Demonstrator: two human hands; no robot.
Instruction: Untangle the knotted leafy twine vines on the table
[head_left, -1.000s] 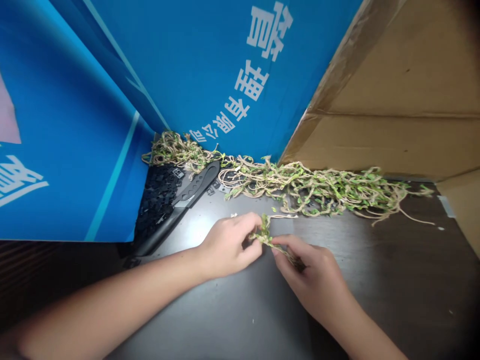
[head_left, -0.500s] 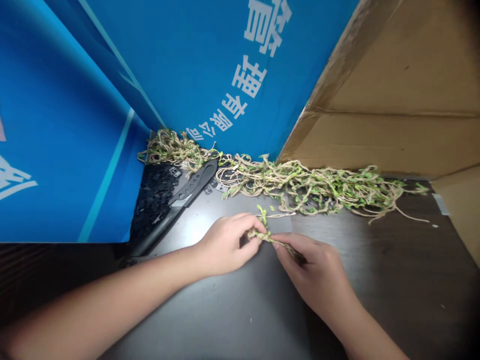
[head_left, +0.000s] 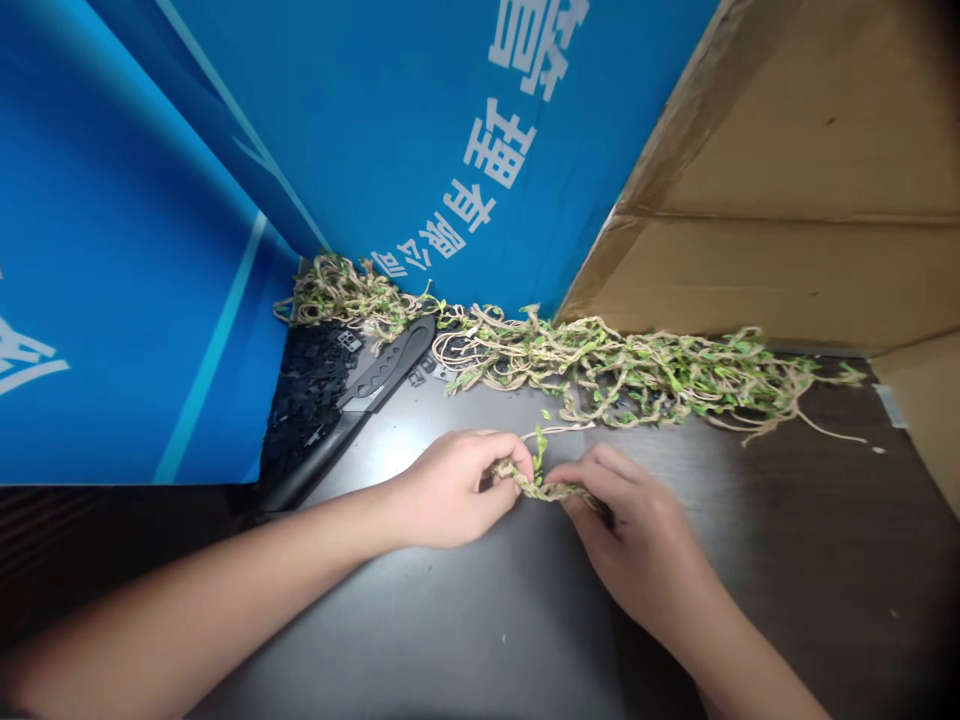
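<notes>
gripping a leafy twine strand [head_left: 541,490] at 2 spots — pinched between thumb and fingers of the left hand [head_left: 457,490], pinched likewise in the right hand [head_left: 637,520] just beside. held over the grey surface [head_left: 435,630], in front of a long leafy heap [head_left: 660,370] — to the right of a slanting black tool [head_left: 319,460].

A blue board [head_left: 360,120] with white lettering stands at the back, another blue board [head_left: 127,330] at left, brown cardboard [head_left: 787,285] at right; a grey mat [head_left: 465,640] on the dark table [head_left: 787,550] catches a pale glare
</notes>
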